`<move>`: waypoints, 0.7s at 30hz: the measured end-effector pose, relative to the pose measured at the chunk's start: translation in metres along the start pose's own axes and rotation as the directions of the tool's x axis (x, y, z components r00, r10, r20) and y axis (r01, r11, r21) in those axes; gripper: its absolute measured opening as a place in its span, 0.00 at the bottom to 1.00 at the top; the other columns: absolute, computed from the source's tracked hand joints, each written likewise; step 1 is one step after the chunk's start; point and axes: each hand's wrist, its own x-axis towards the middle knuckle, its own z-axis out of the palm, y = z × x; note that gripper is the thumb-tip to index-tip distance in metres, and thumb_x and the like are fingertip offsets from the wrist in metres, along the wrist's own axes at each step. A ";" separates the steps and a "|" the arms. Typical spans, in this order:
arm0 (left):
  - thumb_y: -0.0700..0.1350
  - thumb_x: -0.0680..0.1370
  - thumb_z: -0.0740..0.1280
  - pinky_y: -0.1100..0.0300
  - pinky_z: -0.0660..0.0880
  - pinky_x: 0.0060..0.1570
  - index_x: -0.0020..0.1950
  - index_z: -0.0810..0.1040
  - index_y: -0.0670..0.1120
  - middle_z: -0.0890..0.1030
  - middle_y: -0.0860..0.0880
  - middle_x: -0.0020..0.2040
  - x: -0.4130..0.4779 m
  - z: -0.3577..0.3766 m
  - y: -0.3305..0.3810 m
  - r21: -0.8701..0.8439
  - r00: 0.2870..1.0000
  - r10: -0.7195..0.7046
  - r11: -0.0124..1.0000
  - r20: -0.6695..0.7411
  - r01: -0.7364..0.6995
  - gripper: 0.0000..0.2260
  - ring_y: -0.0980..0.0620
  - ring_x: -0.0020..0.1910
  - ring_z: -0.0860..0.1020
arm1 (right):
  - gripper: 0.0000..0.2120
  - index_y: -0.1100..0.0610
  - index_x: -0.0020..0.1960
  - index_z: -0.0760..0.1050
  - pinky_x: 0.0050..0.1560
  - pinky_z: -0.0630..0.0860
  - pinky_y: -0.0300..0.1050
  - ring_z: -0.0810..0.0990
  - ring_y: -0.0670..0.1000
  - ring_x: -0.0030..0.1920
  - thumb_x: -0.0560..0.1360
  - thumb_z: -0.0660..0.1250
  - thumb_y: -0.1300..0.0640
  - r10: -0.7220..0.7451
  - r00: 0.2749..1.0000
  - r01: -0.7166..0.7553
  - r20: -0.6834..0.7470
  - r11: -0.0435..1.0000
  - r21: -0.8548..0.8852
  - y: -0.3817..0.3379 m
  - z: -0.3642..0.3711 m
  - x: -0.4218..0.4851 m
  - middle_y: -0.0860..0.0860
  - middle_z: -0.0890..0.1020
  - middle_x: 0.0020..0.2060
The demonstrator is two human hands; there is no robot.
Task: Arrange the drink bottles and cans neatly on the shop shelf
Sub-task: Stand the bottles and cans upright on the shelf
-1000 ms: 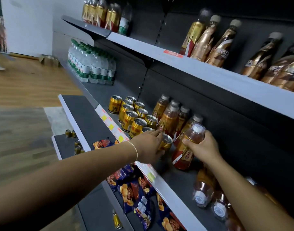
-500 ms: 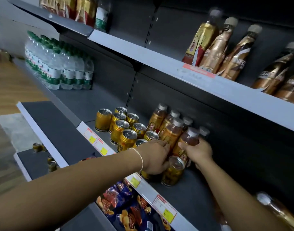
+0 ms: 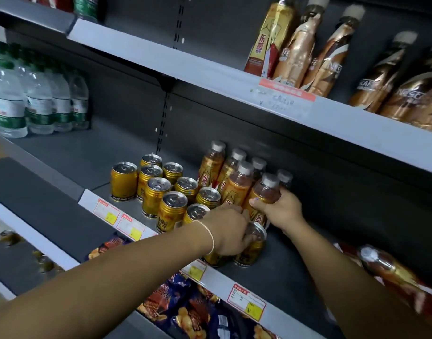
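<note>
Grey middle shelf, centre frame: gold cans stand in rows, with amber bottles just right of them. The left hand curls over the front can, gripping its top. The right hand is wrapped round an upright bottle at the cluster's right edge.

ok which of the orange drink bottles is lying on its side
The lone bottle at the lower right. The bottles beside the cans all stand upright.
</note>
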 end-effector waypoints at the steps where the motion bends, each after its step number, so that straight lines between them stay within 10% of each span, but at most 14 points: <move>1: 0.58 0.82 0.55 0.49 0.67 0.66 0.68 0.70 0.40 0.75 0.40 0.62 0.002 0.000 0.002 0.017 1.000 0.013 1.000 0.005 -0.013 0.24 0.42 0.63 0.72 | 0.18 0.43 0.42 0.76 0.57 0.80 0.51 0.84 0.49 0.49 0.61 0.84 0.51 0.014 1.000 -0.014 0.011 1.000 0.016 0.002 -0.002 0.001 0.46 0.85 0.46; 11: 0.67 0.78 0.56 0.45 0.65 0.68 0.69 0.65 0.38 0.77 0.41 0.61 0.023 0.022 0.017 0.116 0.997 -0.075 0.990 0.006 0.074 0.35 0.40 0.61 0.75 | 0.09 0.40 0.47 0.75 0.56 0.78 0.48 0.82 0.49 0.52 0.72 0.74 0.42 -0.120 0.991 0.130 0.066 0.976 -0.175 0.013 -0.016 -0.006 0.42 0.82 0.46; 21: 0.69 0.76 0.58 0.51 0.67 0.45 0.65 0.65 0.42 0.78 0.43 0.59 0.040 0.036 0.021 0.103 0.994 -0.103 0.989 -0.023 0.105 0.33 0.42 0.56 0.78 | 0.29 0.58 0.78 0.61 0.73 0.63 0.48 0.66 0.59 0.73 0.83 0.56 0.43 0.000 0.978 0.119 0.207 0.818 -0.563 0.049 -0.044 -0.026 0.60 0.69 0.73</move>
